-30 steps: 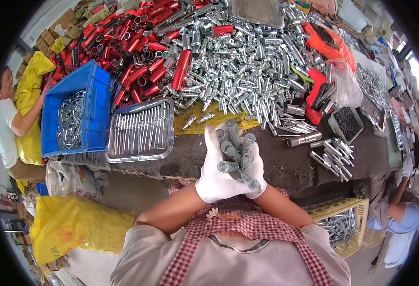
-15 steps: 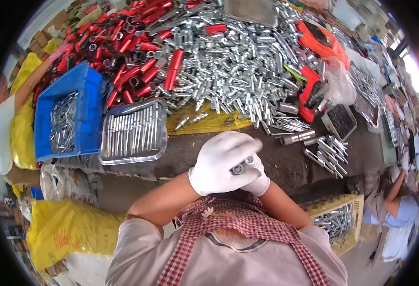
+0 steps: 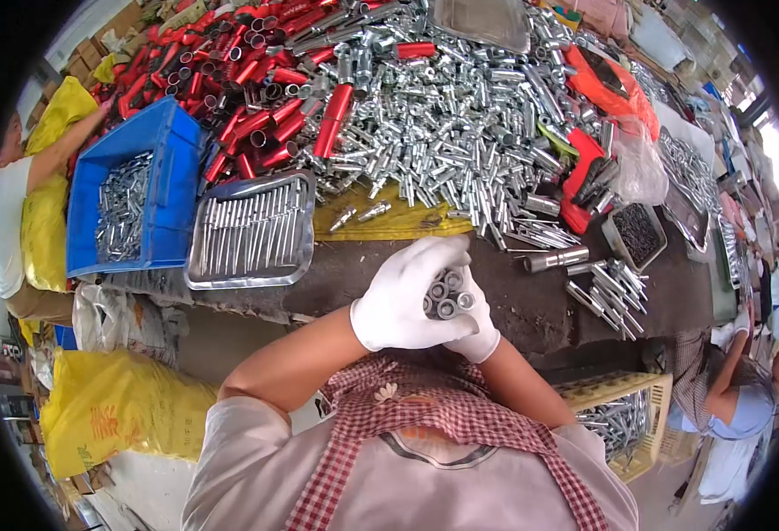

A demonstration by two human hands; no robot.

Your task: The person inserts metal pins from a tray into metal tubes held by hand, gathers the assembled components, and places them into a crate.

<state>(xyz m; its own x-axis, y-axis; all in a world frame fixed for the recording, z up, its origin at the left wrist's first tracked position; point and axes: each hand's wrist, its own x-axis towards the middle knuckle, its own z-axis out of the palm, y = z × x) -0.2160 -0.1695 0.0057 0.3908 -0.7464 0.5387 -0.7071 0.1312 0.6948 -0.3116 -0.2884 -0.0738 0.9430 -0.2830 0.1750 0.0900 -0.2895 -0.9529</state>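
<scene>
Grip curled round grey, cylindrical, seemingly metal tubes (image 3: 447,309), white-gloved left hand (image 3: 400,303) and right hand (image 3: 480,333) together; uneven pressure could let one slip past the dark-brown tabletop (image 3: 527,296).

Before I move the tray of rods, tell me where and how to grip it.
Probably best by the raised near rim of the tray, coming from the near side: the blue bin crowds its left edge, red tubes its far one. Keep it level, since rods lie in it.
</scene>
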